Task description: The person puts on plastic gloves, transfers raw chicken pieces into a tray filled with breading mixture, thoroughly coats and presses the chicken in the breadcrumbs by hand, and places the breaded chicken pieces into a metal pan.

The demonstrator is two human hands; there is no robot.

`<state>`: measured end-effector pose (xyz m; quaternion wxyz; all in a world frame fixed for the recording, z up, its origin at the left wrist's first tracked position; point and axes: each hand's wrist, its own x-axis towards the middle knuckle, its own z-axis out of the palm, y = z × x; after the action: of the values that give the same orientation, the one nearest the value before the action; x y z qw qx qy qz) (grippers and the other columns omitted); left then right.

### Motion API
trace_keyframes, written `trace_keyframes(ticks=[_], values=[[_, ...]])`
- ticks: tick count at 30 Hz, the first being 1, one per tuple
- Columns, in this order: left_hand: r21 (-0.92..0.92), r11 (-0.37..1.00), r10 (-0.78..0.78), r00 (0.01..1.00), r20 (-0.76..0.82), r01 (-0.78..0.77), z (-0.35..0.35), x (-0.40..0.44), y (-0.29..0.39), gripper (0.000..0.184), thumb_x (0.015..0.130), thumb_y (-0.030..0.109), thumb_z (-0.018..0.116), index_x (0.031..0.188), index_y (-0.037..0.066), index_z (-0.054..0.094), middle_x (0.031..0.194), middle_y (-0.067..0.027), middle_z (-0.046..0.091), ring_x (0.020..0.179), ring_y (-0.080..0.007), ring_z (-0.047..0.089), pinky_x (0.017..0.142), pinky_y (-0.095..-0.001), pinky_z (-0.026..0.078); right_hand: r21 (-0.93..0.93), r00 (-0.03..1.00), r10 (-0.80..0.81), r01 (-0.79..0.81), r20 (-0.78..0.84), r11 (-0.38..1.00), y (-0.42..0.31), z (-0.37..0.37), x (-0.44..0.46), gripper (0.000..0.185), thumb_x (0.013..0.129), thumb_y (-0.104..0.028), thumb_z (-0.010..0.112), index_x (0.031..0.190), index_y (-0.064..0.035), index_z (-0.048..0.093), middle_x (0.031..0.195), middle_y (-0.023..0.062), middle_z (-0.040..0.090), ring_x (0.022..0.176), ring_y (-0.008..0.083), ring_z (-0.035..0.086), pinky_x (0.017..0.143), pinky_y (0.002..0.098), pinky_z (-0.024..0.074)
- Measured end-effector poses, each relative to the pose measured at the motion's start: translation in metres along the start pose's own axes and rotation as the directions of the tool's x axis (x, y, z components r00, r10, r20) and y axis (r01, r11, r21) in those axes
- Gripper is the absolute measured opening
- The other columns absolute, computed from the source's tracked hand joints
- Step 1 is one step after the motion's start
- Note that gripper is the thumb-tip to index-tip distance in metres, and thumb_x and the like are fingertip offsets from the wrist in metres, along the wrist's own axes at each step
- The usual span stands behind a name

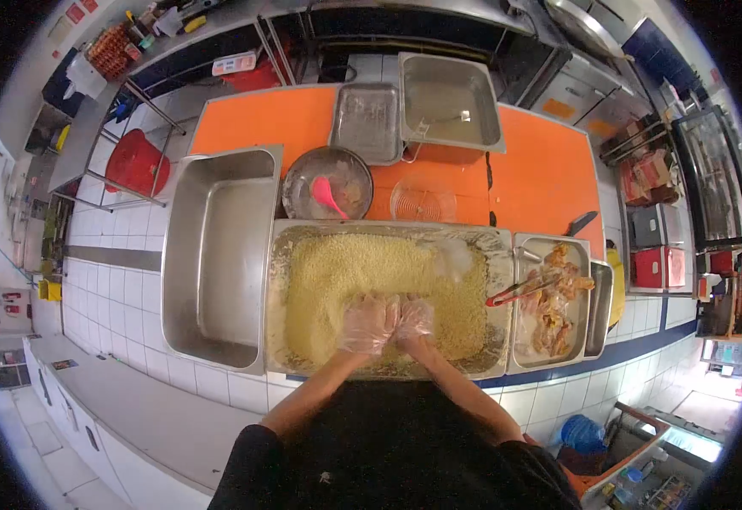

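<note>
Both my hands wear clear plastic gloves and meet near the front middle of a wide metal tray (pixel 392 227) of pale yellow crumbs (pixel 337 263). My left hand (pixel 369 321) and my right hand (pixel 415 320) press side by side in the crumbs, their fingers drawn in. Whatever lies between or under them is hidden. To the right, a smaller metal pan (pixel 522 353) holds several coated meat pieces (pixel 555 319), and red-handled tongs (pixel 507 295) rest across its left edge.
A deep steel pan (pixel 235 263) stands at left. Behind the crumbs are a round bowl (pixel 298 200) with a pink scoop (pixel 326 194), a round wire strainer (pixel 422 202), a flat tray (pixel 366 123) and a tub of liquid (pixel 447 102). A knife (pixel 582 223) lies at the orange table's (pixel 545 178) right edge.
</note>
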<state>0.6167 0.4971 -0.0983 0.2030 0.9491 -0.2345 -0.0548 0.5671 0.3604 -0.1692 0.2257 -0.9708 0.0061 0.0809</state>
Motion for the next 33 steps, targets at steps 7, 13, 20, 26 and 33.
trace_keyframes(ticks=[7,13,20,26,33], values=[[0.008,0.994,0.111,0.994,0.008,-0.111,0.017,0.027,-0.033,0.039,0.080,0.037,0.060,0.099,0.003,0.064,0.097,-0.0186,0.063,0.093,-0.0383,0.059,0.082,-0.0515,0.044,-0.059,0.969,0.241,-0.238,0.054,0.970,-0.012,-0.004,0.015,0.054,0.096,-0.038,0.043,0.136,-0.0022,0.050,0.140,0.0210,0.048,0.132,0.0381,0.042,0.112,0.0473,0.0293],[0.060,0.996,-0.041,0.955,-0.294,0.061,0.060,0.017,-0.034,0.046,0.082,0.038,0.058,0.109,0.000,0.064,0.111,-0.0216,0.063,0.104,-0.0406,0.058,0.095,-0.0524,0.039,-0.054,0.952,0.292,-0.288,0.088,0.956,-0.011,0.003,0.014,0.053,0.099,-0.036,0.037,0.139,-0.0034,0.048,0.144,0.0183,0.046,0.134,0.0351,0.041,0.113,0.0460,0.0277],[0.095,0.993,-0.064,0.998,-0.026,0.067,0.057,0.034,-0.040,0.051,0.090,0.038,0.054,0.126,0.001,0.057,0.124,-0.0231,0.058,0.113,-0.0404,0.056,0.099,-0.0537,0.040,-0.135,0.986,0.154,-0.162,-0.064,0.978,-0.002,0.009,0.026,0.052,0.098,-0.036,0.041,0.138,-0.0053,0.051,0.141,0.0195,0.050,0.132,0.0349,0.044,0.111,0.0473,0.0324],[-0.061,0.859,-0.421,0.768,0.483,0.509,-0.070,0.031,0.008,0.068,0.094,0.054,0.045,0.138,0.002,0.048,0.135,-0.0249,0.053,0.125,-0.0394,0.051,0.110,-0.0468,0.034,0.326,0.894,0.323,-0.419,0.310,0.847,0.028,-0.086,0.006,0.071,0.082,-0.053,0.063,0.127,0.0015,0.056,0.114,0.0242,0.065,0.108,0.0377,0.062,0.096,0.0478,0.0464],[-0.343,0.796,-0.209,0.757,0.619,0.500,0.065,0.013,-0.077,0.092,0.074,0.059,0.074,0.139,0.000,0.046,0.135,-0.0198,0.055,0.122,-0.0320,0.055,0.102,-0.0396,0.044,0.344,0.894,-0.035,-0.135,0.447,0.929,0.058,-0.075,0.026,0.068,0.073,-0.049,0.076,0.117,0.0010,0.061,0.106,0.0188,0.069,0.095,0.0281,0.063,0.086,0.0422,0.0494]])
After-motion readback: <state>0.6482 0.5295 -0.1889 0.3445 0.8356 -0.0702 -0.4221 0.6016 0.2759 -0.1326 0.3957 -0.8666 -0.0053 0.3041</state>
